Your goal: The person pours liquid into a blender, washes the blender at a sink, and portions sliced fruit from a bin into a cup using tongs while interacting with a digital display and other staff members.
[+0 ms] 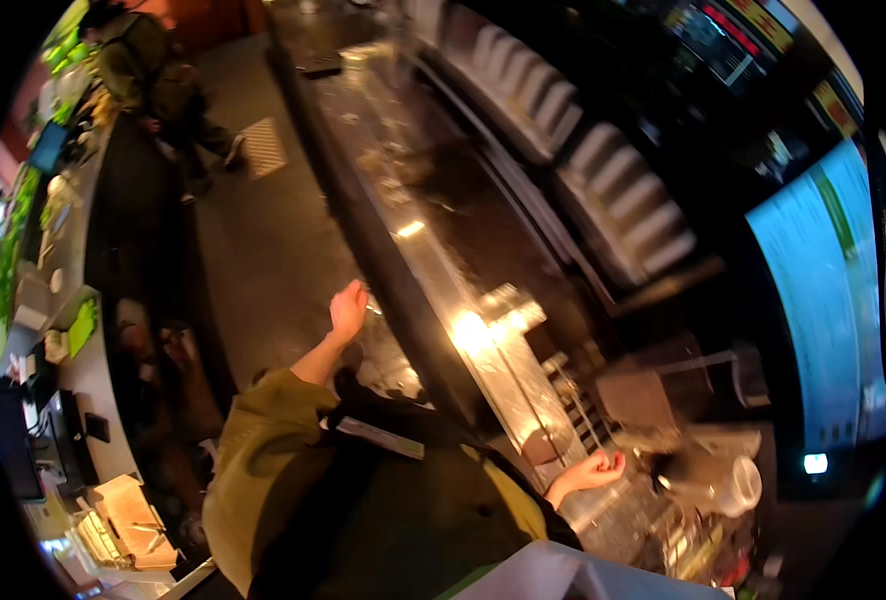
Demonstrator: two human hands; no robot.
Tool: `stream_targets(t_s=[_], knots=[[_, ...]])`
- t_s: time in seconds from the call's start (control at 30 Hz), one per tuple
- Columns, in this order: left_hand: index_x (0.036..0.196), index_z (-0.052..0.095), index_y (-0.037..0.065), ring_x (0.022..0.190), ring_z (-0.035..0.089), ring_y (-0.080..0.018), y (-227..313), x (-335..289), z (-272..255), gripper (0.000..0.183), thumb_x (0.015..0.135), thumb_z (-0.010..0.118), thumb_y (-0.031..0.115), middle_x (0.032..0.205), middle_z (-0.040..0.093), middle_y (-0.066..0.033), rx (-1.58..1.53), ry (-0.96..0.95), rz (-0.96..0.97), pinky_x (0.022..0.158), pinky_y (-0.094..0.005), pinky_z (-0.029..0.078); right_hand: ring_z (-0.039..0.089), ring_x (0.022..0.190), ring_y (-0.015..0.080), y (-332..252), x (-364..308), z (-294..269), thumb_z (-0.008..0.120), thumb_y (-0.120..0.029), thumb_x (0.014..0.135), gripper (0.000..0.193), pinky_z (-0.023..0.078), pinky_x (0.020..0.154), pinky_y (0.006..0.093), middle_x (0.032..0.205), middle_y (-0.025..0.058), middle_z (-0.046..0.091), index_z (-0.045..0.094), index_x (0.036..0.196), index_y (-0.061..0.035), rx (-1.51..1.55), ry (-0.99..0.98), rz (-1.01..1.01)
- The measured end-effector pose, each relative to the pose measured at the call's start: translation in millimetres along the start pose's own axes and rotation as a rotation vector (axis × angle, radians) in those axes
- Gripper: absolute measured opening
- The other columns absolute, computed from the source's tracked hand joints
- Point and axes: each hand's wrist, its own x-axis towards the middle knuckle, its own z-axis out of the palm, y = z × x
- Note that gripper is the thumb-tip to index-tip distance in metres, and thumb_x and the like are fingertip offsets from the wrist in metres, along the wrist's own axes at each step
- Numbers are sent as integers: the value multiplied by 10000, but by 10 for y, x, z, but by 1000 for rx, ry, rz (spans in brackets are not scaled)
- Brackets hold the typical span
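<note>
My left hand (347, 310) is held out in front of my body over the dark floor. Its fingers look curled into a loose fist, and no object shows in it. Lower on the right, my right hand (591, 472) hangs beside the metal counter (468, 330), its fingers bent inward around nothing I can see. Closest to that hand is a grey jug-like container (698, 480) with a pale round end, among blurred items on the worktop. Whether the right hand touches the counter, I cannot tell. A dark apron (393, 510) covers my olive top.
Along the left runs a counter (93, 390) bearing an open cardboard box (133, 520), a dark phone-like slab (97, 427) and a green item (83, 325). Another person (153, 80) stands far up the aisle (263, 240). A large lit blue screen (823, 300) is at the right.
</note>
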Motion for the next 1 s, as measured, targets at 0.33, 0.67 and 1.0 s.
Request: stream_targets(t_s=[0.33, 0.67, 1.0], knots=[[1328, 119, 293, 1244, 86, -401, -1253, 1654, -1246, 719, 743, 383, 618, 1370, 21, -201, 279, -473, -223, 992, -476, 153, 466, 716, 164, -1952, -1841, 3009, 485, -45, 763, 385, 394, 648, 273, 1065, 117, 443, 395, 1135, 2, 182, -917, -183], [1027, 536, 23, 933, 506, -295, -1434, 5342, -1484, 380, 762, 544, 295, 1029, 512, -192, -230, -116, 270, 813, -354, 403, 526, 728, 201, -2748, -3070, 5586, 485, -59, 745, 234, 423, 651, 290, 881, 127, 535, 504, 969, 7, 171, -1070, -274], [934, 573, 43, 827, 574, -209, 236, 9353, -2346, 279, 749, 562, 251, 875, 599, -119, -548, 24, 534, 746, -293, 442, 430, 1056, 339, -4684, -4326, 8923, 551, -197, 720, 454, 362, 882, 383, 1183, 205, 410, 443, 1117, -6, 175, -1308, -1045]])
